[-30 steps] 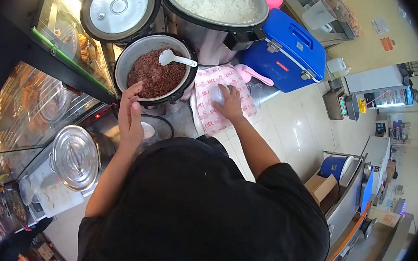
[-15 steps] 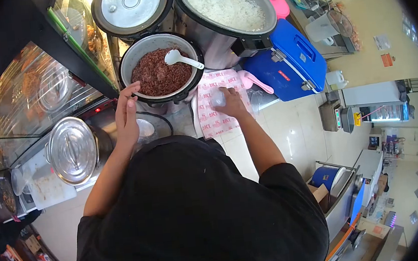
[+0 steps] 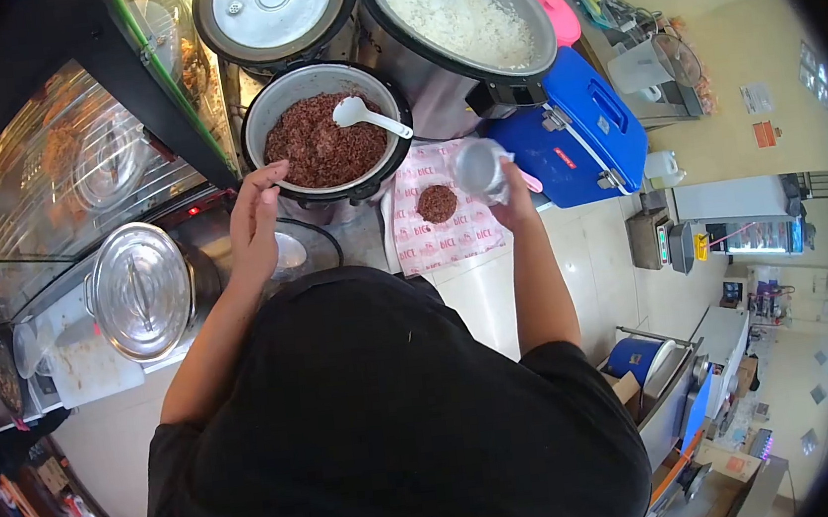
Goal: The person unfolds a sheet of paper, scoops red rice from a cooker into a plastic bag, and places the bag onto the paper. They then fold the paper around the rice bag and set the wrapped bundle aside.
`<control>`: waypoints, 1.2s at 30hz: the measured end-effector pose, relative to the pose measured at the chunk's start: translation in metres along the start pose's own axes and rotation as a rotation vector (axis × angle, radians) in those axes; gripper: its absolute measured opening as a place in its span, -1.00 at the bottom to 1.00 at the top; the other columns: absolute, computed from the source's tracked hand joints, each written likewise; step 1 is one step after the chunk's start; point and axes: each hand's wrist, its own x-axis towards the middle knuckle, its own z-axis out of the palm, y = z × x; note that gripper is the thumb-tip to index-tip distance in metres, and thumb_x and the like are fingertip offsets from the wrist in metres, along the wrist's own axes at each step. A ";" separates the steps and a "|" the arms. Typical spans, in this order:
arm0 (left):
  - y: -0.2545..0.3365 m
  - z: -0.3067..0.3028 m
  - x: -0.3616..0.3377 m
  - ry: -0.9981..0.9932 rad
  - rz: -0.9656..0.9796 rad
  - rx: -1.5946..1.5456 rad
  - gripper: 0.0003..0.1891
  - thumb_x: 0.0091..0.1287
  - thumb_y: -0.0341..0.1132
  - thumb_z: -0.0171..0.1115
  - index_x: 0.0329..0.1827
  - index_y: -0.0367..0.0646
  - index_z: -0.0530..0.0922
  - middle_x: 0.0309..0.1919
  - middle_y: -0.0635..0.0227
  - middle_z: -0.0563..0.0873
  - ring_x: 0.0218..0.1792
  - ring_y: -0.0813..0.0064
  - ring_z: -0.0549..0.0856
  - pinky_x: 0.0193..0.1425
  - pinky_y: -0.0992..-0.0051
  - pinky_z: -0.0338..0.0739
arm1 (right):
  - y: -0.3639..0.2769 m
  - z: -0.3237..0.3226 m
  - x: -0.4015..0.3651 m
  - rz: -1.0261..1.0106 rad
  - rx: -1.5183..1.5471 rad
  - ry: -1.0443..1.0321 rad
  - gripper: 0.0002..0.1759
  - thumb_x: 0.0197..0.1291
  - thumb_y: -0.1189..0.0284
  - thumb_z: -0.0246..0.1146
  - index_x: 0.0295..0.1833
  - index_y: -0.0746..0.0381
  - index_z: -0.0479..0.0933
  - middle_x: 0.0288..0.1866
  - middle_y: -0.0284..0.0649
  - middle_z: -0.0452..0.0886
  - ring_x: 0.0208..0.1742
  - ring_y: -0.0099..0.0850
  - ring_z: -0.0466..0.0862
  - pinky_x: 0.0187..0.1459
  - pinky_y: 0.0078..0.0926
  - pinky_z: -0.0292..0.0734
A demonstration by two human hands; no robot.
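Note:
My right hand (image 3: 513, 194) grips a clear plastic cup (image 3: 478, 169), tilted with its mouth facing the paper. Beside it, a round mound of reddish-brown rice (image 3: 437, 204) sits on pink-and-white printed wrapping paper (image 3: 420, 248). My left hand (image 3: 257, 214) is open, fingers stretched, at the near-left rim of a rice cooker pot (image 3: 262, 109). That pot holds more reddish-brown rice (image 3: 318, 146), with a white rice paddle (image 3: 371, 118) resting across it. The pink handle (image 3: 529, 182) of another utensil shows behind my right hand.
Behind stand a larger cooker of white rice (image 3: 456, 17) and a lidded cooker (image 3: 276, 13). A blue cooler box (image 3: 572, 144) is at the right. Left are a lidded steel pot (image 3: 141, 293) and a glass display case (image 3: 58, 183). A black cable (image 3: 332, 236) crosses the counter.
My right hand has lifted the cup off the paper and moved right, exposing the rice mound. My left hand has stayed by the pot rim.

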 end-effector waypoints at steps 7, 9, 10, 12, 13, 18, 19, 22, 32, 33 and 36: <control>0.013 0.045 0.011 -0.033 -0.504 -0.701 -0.41 0.67 0.12 -0.20 0.50 -0.14 0.34 0.39 0.17 0.55 0.37 0.26 0.58 0.44 0.16 0.46 | 0.005 0.202 -0.034 0.058 0.100 -0.189 -0.26 0.50 -0.08 0.11 0.53 0.24 0.33 0.42 -0.12 0.54 0.38 -0.24 0.56 0.41 -0.15 0.46; 0.027 0.039 0.011 0.005 -0.620 -0.957 -0.24 0.61 0.30 -0.29 0.61 -0.11 0.25 0.49 0.14 0.48 0.45 0.13 0.52 0.50 0.01 0.43 | -0.002 0.223 -0.019 -0.133 -0.401 -0.280 -0.41 0.54 0.07 0.15 0.42 0.30 0.44 0.34 -0.16 0.59 0.32 -0.35 0.58 0.33 -0.28 0.48; 0.028 0.031 0.006 0.002 -0.601 -1.004 -0.23 0.61 0.30 -0.28 0.61 -0.12 0.25 0.49 0.15 0.48 0.45 0.13 0.52 0.50 0.01 0.43 | -0.018 0.238 -0.015 -0.385 -0.716 -0.333 -0.45 0.54 0.10 0.16 0.37 0.31 0.49 0.31 -0.17 0.61 0.31 -0.38 0.58 0.30 -0.31 0.48; 0.029 0.012 -0.005 -0.007 -0.559 -1.101 -0.23 0.60 0.30 -0.27 0.60 -0.13 0.25 0.49 0.15 0.48 0.45 0.12 0.51 0.51 0.00 0.42 | -0.039 0.241 0.017 -0.626 -1.107 -0.130 -0.57 0.40 0.27 0.31 0.28 0.24 0.54 0.12 -0.07 0.71 0.22 -0.19 0.66 0.14 -0.29 0.56; 0.033 0.007 -0.012 0.065 -0.538 -1.117 -0.24 0.61 0.28 -0.28 0.61 -0.13 0.25 0.49 0.13 0.47 0.47 0.11 0.49 0.53 -0.01 0.39 | -0.040 0.235 0.039 -0.775 -1.456 -0.085 -0.56 0.31 0.34 0.34 0.26 0.23 0.55 0.04 -0.04 0.73 0.14 -0.12 0.69 0.09 -0.25 0.59; 0.001 -0.026 -0.045 0.179 -0.503 -1.057 -0.27 0.62 0.26 -0.26 0.58 -0.12 0.28 0.48 0.15 0.50 0.47 0.14 0.50 0.53 0.03 0.39 | -0.018 0.212 0.115 -0.737 -2.108 -0.200 -0.53 0.12 0.50 0.36 0.19 0.21 0.55 -0.10 0.02 0.75 -0.05 0.02 0.76 -0.04 -0.08 0.68; -0.001 -0.030 -0.048 0.227 -0.513 -1.021 -0.28 0.62 0.26 -0.26 0.57 -0.12 0.30 0.47 0.16 0.51 0.47 0.16 0.50 0.53 0.04 0.40 | -0.029 0.221 0.117 -0.630 -2.072 -0.201 -0.53 0.11 0.52 0.36 0.19 0.22 0.55 -0.08 0.02 0.75 -0.05 0.02 0.77 -0.04 -0.06 0.68; -0.014 -0.032 -0.049 0.386 -0.562 -0.963 -0.32 0.64 0.23 -0.25 0.54 -0.12 0.34 0.44 0.19 0.55 0.45 0.21 0.53 0.53 0.08 0.40 | -0.051 0.239 0.125 -0.557 -2.128 -0.246 -0.71 0.32 0.33 0.25 0.06 0.26 0.61 -0.10 0.05 0.76 -0.05 0.01 0.78 -0.06 -0.04 0.68; -0.033 -0.019 -0.044 0.412 -0.643 -0.932 -0.37 0.64 0.17 -0.14 0.50 -0.14 0.39 0.38 0.23 0.59 0.40 0.27 0.58 0.48 0.13 0.46 | -0.025 0.260 0.172 -0.773 -2.287 -0.500 -0.68 0.45 0.26 0.11 -0.02 0.21 0.71 -0.11 -0.01 0.78 -0.08 -0.05 0.81 -0.07 -0.07 0.71; -0.033 -0.018 -0.044 0.426 -0.671 -0.939 -0.38 0.64 0.18 -0.12 0.49 -0.13 0.39 0.38 0.24 0.60 0.39 0.28 0.59 0.46 0.14 0.48 | -0.011 0.261 0.168 -0.763 -2.223 -0.488 -0.70 0.41 0.28 0.15 -0.02 0.21 0.71 -0.11 -0.01 0.78 -0.08 -0.04 0.81 -0.05 -0.06 0.71; -0.038 -0.015 -0.042 0.436 -0.725 -0.947 -0.36 0.63 0.20 -0.14 0.49 -0.12 0.39 0.37 0.24 0.60 0.37 0.27 0.59 0.45 0.14 0.48 | -0.005 0.282 0.126 -0.574 -2.174 -0.606 -0.73 0.26 0.36 0.22 -0.02 0.23 0.69 -0.11 0.04 0.77 -0.07 -0.01 0.80 -0.04 -0.03 0.70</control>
